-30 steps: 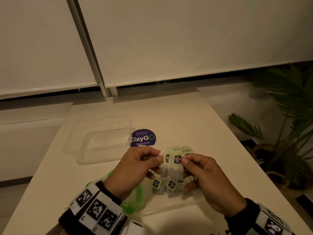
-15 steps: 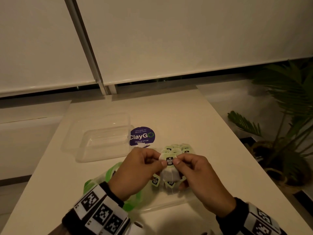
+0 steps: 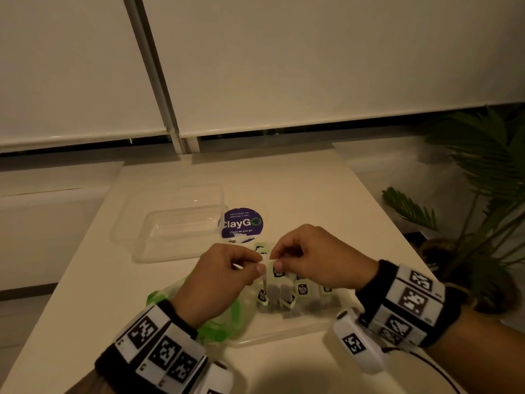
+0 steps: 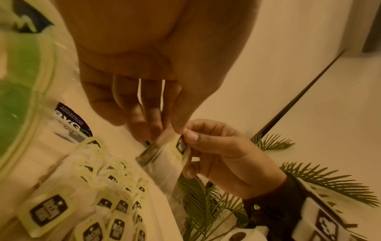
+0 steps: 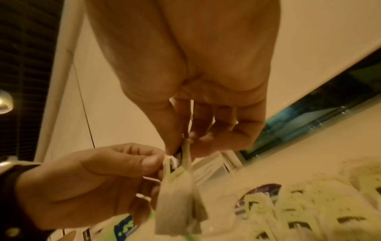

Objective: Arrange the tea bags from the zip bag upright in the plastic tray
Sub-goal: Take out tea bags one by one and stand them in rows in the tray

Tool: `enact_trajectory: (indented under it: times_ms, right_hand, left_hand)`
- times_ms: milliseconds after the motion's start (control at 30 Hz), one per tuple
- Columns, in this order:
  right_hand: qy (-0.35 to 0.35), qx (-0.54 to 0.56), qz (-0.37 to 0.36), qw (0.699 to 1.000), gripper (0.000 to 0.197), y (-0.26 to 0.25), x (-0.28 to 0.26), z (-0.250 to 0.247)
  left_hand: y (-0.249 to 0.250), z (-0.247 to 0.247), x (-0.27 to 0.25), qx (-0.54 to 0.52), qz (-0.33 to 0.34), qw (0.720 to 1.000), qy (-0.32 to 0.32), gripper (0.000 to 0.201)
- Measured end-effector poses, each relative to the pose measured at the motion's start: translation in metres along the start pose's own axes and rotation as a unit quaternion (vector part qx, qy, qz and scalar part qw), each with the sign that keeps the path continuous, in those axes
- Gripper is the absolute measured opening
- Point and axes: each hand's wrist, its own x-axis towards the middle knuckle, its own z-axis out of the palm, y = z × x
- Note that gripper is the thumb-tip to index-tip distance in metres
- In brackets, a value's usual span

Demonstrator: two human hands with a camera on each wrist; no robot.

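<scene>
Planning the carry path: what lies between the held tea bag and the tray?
In the head view, only bare table lies between the tea bag and the tray.

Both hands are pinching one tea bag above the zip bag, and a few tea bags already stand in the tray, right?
Not quite: the tray holds no tea bags yet, as the head view shows. The rest stands: the left hand and the right hand pinch one tea bag above the zip bag, where the other tea bags lie.
</scene>
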Motion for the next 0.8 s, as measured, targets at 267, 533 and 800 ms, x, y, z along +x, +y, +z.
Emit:
enact_trajectory:
  times_ms: [267, 533, 800]
  right_hand:
    - [-0.150, -0.097, 0.071, 0.981, 0.015, 0.020, 0.032, 0.040]
    - [-0.082, -0.220, 0.062, 0.970, 0.014, 0.023, 0.043, 0.061]
    - [-0.021, -0.250, 0.024, 0.968, 0.013, 0.021, 0.034, 0.059]
  left_hand:
    - [-0.005, -0.019, -0.017, -0.027, -0.006, 0.999, 0.041, 0.006]
    - [-0.010, -0.024, -0.030, -0.066, 0.008, 0.998, 0.022, 0.008]
    - [-0.015, -0.031, -0.041, -0.110, 0.014, 0.994, 0.014, 0.004]
